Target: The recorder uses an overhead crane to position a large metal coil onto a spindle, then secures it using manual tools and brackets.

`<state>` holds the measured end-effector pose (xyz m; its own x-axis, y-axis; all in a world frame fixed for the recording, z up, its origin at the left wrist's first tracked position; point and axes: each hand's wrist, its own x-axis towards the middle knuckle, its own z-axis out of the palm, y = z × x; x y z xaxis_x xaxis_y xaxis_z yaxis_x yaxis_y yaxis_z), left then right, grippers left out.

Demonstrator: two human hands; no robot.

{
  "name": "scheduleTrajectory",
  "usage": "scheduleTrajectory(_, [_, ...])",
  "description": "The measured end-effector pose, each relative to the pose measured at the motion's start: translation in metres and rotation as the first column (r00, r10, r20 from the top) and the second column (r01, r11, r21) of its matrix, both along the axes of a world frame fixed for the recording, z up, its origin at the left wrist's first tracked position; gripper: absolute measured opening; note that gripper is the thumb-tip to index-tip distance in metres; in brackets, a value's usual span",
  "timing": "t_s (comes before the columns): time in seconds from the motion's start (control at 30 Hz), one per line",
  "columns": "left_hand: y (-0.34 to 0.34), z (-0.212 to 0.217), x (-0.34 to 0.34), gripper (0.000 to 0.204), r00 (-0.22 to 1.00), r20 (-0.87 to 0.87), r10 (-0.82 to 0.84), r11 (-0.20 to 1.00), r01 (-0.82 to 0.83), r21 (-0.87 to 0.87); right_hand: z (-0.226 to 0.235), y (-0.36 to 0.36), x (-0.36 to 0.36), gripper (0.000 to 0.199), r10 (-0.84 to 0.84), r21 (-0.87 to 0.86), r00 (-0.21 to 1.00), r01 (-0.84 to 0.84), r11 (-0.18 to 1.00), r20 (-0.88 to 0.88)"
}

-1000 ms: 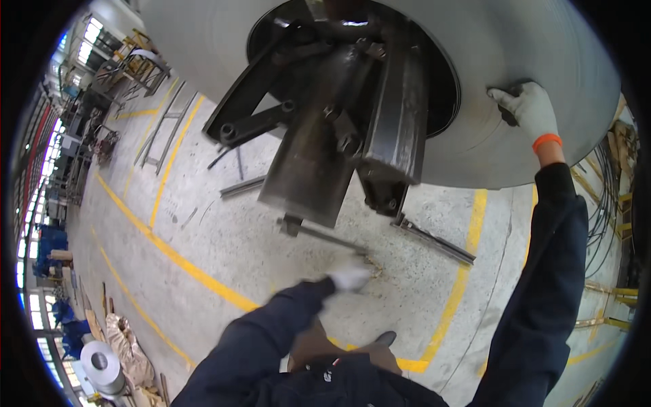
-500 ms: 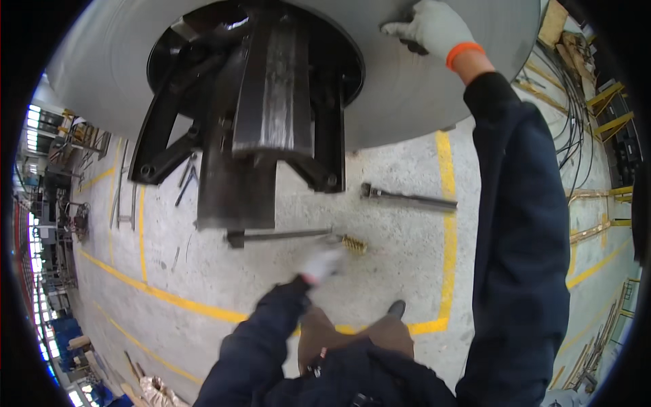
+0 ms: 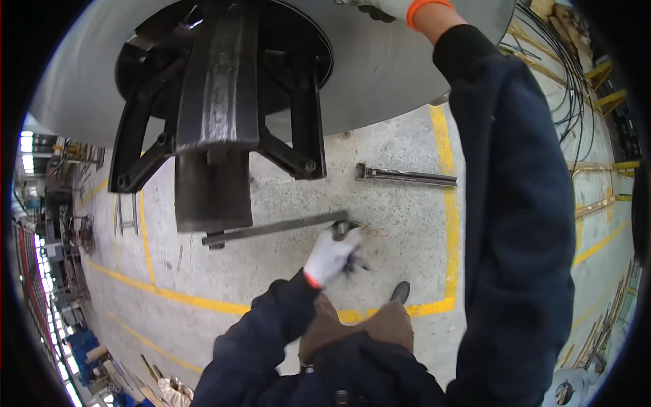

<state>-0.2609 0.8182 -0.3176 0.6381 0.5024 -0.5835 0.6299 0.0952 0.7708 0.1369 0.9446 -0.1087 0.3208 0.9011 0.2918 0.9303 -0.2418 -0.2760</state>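
My left hand (image 3: 331,256), in a white glove with an orange cuff, is closed around the near right end of a dark steel bar (image 3: 278,227). A round stub (image 3: 341,229) shows at that end; the fingers are partly smeared by motion. The bar slants above the floor, its other end below the dark metal arm assembly. Up at the top edge, my gloved right hand (image 3: 388,7) rests on the face of a large grey metal coil (image 3: 386,61), fingers apart as far as they show; the picture's edge cuts part of it off.
From the coil's centre juts a black steel mandrel (image 3: 217,102) with hinged arms. A long metal piece (image 3: 407,176) lies on the concrete floor to the right. Yellow floor lines (image 3: 444,237) surround my standing place. Black cables (image 3: 576,102) and yellow frames stand at far right.
My left hand has moved up and right onto the bar's end, and the bar now slants upward to the right. The view has shifted, with my right hand nearer the top edge.
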Motion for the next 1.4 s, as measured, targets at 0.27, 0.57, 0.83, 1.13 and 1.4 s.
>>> scheduleTrajectory(0.27, [0.183, 0.171, -0.313, 0.024, 0.808, -0.377, 0.453, 0.687, -0.048, 0.725, 0.001, -0.013, 0.025, 0.045, -0.038, 0.034, 0.996, 0.035, 0.999, 0.079])
scheduleTrajectory(0.57, [0.054, 0.258, -0.044, 0.023, 0.999, -0.029, -0.023, 0.996, 0.026, 0.088, -0.001, -0.021, 0.074, 0.056, -0.105, -0.013, 0.972, 0.110, 0.994, 0.211])
scheduleTrajectory(0.83, [0.099, -0.103, -0.168, 0.019, 0.966, -0.220, 0.134, 0.909, -0.031, 0.416, 0.009, 0.028, 0.008, 0.049, -0.071, -0.033, 0.988, 0.067, 0.997, -0.134])
scheduleTrajectory(1.13, [0.181, 0.216, -0.225, 0.021, 0.880, -0.195, 0.433, 0.638, -0.147, 0.756, 0.007, -0.005, 0.050, 0.050, -0.133, -0.052, 0.991, 0.131, 0.990, -0.031])
scheduleTrajectory(1.4, [0.002, 0.114, 0.037, 0.036, 0.995, 0.093, -0.035, 0.992, 0.046, -0.119, 0.025, 0.013, 0.036, 0.050, -0.106, -0.046, 0.978, 0.100, 0.994, -0.180])
